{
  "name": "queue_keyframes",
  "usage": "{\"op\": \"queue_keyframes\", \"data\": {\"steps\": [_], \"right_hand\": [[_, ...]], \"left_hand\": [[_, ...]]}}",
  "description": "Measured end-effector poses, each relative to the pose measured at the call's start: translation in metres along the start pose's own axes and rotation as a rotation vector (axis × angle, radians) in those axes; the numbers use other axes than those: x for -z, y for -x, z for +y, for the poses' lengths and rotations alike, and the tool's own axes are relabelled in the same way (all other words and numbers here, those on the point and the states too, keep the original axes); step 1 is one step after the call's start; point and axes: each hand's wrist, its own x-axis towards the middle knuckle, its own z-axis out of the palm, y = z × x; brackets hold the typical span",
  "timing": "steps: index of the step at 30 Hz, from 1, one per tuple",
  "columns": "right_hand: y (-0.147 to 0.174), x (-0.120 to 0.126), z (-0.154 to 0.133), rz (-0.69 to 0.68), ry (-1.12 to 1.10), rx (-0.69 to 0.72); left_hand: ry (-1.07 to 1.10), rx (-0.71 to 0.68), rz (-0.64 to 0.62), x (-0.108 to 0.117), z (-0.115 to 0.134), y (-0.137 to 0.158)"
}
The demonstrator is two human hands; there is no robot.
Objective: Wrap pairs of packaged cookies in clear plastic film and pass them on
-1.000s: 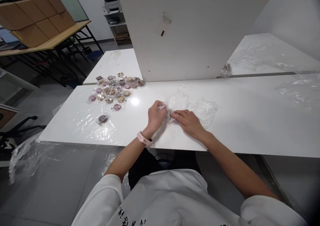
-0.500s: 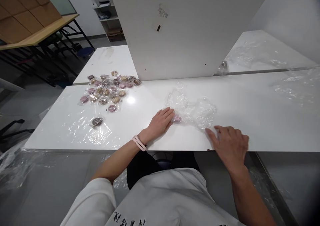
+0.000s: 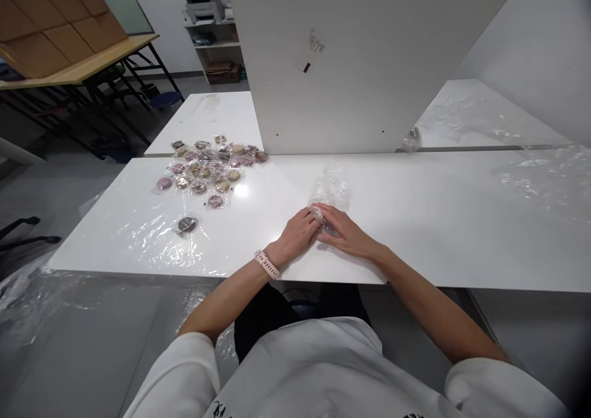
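My left hand (image 3: 301, 233) and my right hand (image 3: 347, 233) meet at the front middle of the white table (image 3: 415, 233). Their fingers close from both sides around a crumpled piece of clear plastic wrap (image 3: 331, 190), whose loose end spreads over the table behind them. A small pinkish patch shows through the film between the hands, and the fingers hide most of it. A pale pink watch band (image 3: 266, 264) circles my left wrist. To the left lies a dark round wrapped piece (image 3: 187, 224), with a cluster of pink, tan and brown wrapped pieces (image 3: 198, 170) behind it.
A white upright panel (image 3: 351, 67) rises at the table's back edge. Clear film (image 3: 166, 239) covers the table's left part, and more film (image 3: 545, 178) lies at the right. Cardboard boxes (image 3: 69, 42) stand on a wooden table (image 3: 106, 58) at the far left.
My right hand has moved left to join my left hand. The wrap's right part has been folded over toward the left hand. The view has shifted slightly.
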Motion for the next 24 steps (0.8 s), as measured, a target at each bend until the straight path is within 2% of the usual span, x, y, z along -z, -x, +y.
{"op": "queue_keyframes", "data": {"steps": [3,6,9,12,14,15,17,21,24], "right_hand": [[0.013,0.000,0.007,-0.043,0.058,0.001],[0.024,0.000,0.007,0.033,0.091,-0.043],[0.028,0.002,0.005,0.123,-0.004,-0.109],[0.024,0.006,0.008,0.223,-0.145,-0.340],[0.018,0.006,0.010,0.318,-0.120,-0.456],[0.015,0.004,0.010,0.366,-0.051,-0.466],[0.011,-0.001,0.010,0.401,0.141,-0.387],[0.015,-0.009,0.013,0.273,0.436,-0.163],[0.014,-0.006,0.020,0.214,0.553,-0.172]], "left_hand": [[0.004,0.028,0.076,0.005,0.004,0.003],[0.010,0.039,0.110,0.010,0.008,0.006],[0.126,0.048,0.074,0.012,0.007,0.004],[0.276,0.274,0.041,0.012,0.005,-0.006],[0.378,0.454,0.014,0.013,0.003,-0.019],[0.427,0.524,-0.001,0.014,0.002,-0.026],[0.495,0.628,-0.013,0.017,0.000,-0.040],[0.544,0.738,0.010,0.020,-0.002,-0.055],[0.570,0.770,0.102,0.016,-0.002,-0.052]]}}
